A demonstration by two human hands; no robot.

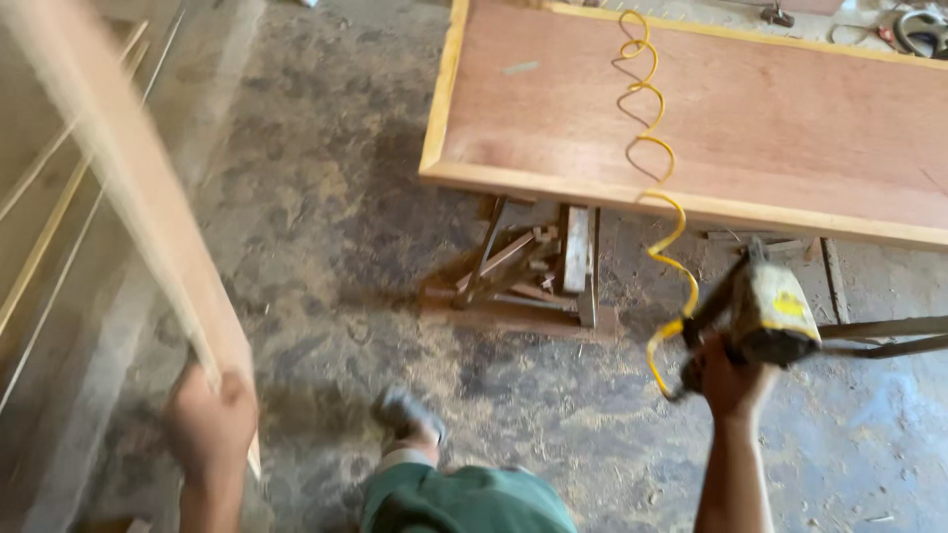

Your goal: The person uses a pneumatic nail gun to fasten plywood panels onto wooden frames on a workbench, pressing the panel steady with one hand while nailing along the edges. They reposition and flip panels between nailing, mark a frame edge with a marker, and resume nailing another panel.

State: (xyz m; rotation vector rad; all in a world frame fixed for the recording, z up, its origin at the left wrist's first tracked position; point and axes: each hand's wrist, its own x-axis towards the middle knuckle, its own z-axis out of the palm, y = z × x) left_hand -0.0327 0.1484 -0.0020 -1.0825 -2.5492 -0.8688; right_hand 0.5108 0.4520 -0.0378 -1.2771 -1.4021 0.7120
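Observation:
My left hand (209,415) grips the lower end of a long pale wooden board (118,168) that slants up to the top left, blurred by motion. My right hand (733,380) holds a yellow and black pneumatic nail gun (765,311) by its handle. A coiled yellow air hose (652,148) runs from the gun up across a large reddish-brown panel with a pale wood frame (750,118) that lies flat on a low support. My leg in green trousers (464,498) and my foot (405,413) show at the bottom centre.
Scrap wood pieces (533,271) are piled under the panel's near edge. Thin pale strips (49,227) lean at the far left. Dusty concrete floor (326,217) with sawdust spreads between. Tools and a cable (918,30) lie at the top right corner.

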